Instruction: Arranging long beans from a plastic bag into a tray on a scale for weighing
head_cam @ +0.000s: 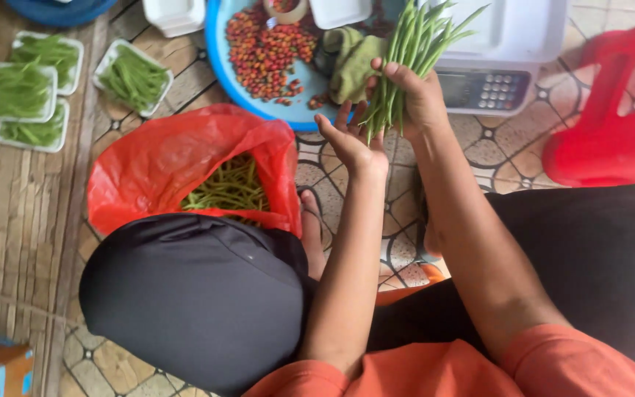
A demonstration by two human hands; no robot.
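My right hand [413, 95] grips a bunch of long green beans [409, 51] near their lower ends, the tips fanning up over a weighing scale [490, 77]. My left hand [347, 136] is open, palm turned toward the bunch, fingers touching the bean ends from the left. Below and to the left, a red plastic bag [163, 158] lies open with more green beans [229, 187] inside.
A blue round tray [222, 59] holds red chillies [266, 51], a green cloth [350, 59] and white containers. Three white foam trays of beans [34, 88] lie at the left on a woven mat. A red stool [611, 125] stands at the right. My dark-clothed knee [192, 294] fills the lower middle.
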